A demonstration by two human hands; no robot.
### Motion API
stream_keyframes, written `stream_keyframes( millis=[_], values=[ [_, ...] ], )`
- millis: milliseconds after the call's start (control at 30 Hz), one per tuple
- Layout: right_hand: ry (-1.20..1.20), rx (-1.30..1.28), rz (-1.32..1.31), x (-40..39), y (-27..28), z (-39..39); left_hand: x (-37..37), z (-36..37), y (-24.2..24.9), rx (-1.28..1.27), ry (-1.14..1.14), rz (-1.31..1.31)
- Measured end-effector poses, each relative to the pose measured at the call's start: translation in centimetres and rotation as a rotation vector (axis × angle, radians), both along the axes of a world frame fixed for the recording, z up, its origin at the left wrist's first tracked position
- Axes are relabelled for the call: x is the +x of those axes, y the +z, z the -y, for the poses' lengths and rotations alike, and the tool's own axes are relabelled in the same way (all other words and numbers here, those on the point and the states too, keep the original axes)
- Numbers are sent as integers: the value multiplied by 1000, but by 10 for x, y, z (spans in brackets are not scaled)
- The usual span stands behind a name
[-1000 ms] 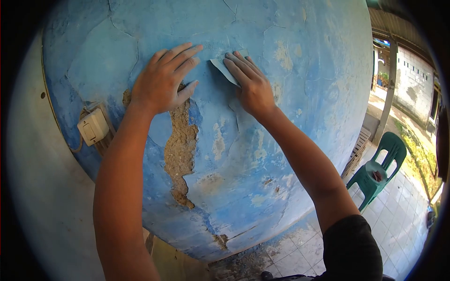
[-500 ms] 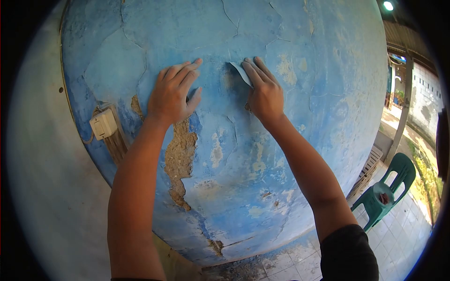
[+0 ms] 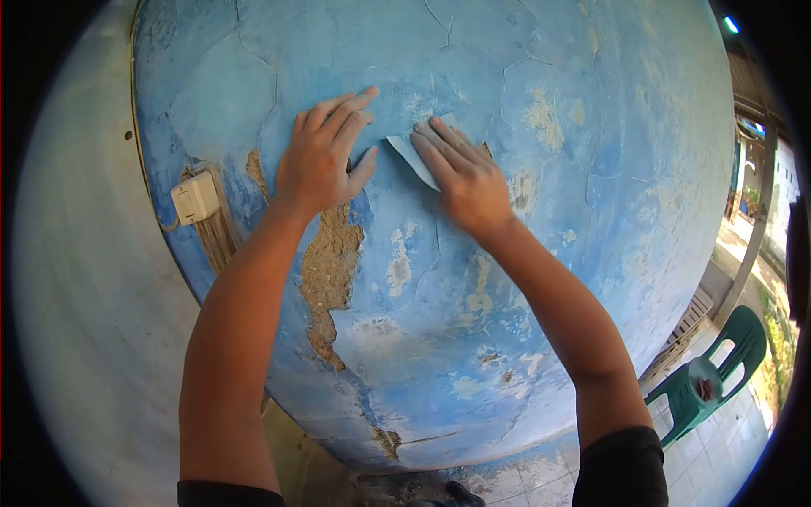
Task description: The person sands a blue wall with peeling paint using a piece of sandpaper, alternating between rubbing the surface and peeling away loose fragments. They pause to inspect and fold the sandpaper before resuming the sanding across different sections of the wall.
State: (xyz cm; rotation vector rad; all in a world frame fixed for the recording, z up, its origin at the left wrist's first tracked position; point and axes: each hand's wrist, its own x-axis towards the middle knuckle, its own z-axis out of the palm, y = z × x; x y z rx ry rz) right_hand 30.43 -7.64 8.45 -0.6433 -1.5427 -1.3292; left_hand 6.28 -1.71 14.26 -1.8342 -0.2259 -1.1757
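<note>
A blue wall (image 3: 490, 338) with cracked, peeling paint fills the middle of the view. My left hand (image 3: 325, 156) rests on it with fingers apart, holding nothing, just above a long patch of bare plaster (image 3: 332, 262). To its right, my right hand (image 3: 465, 177) presses a thin grey-blue sheet (image 3: 411, 160) against the wall under its fingers. The sheet's left edge curls away from the surface, and a corner shows above the fingertips. Part of the sheet is hidden beneath the hand.
A white switch (image 3: 195, 199) on a wooden strip is at the left. A green chair (image 3: 693, 397) holding a clear dish with something dark stands at the lower right on the tiled floor (image 3: 541, 477). A dark shoe tip (image 3: 460, 494) shows at the bottom.
My right hand and the sheet have moved left across the wall, closer to my left hand. The camera view has shifted, so the wall and chair appear further right. My left hand stays by the plaster patch.
</note>
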Motion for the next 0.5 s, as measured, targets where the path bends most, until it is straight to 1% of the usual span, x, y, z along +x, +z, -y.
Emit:
stream_keyframes(
  millis=[67, 100, 133, 200, 233, 267, 333, 400, 467, 500],
  values=[
    [-93, 53, -16, 22, 18, 1, 0, -1, -2, 11, -1, -7],
    [-127, 70, -108, 30, 25, 6, 0, -1, 0, 28, -2, -8],
    [-126, 75, -108, 25, 25, 3, -1, -1, 2, 33, -1, -8],
    [-124, 151, -235, 7, 15, -8, -1, -1, 1, 28, -19, -6],
    [-42, 108, -155, -5, 8, -15, -2, 0, 2, 27, -20, -2],
    [-45, 101, -157, -8, 2, -18, -4, 2, 3, 29, -7, -11],
    [2, 15, 65, -12, 2, -6, -5, 0, -2, 29, -6, -13],
    [-31, -6, 84, 11, 19, 0, -5, -4, 2, 64, 2, -7],
    [-191, 106, -83, 32, 29, -3, -5, -2, 1, 39, 4, 0],
    [-166, 102, -164, 34, 34, 11, -6, -1, 0, 20, 10, -3]
  ],
)
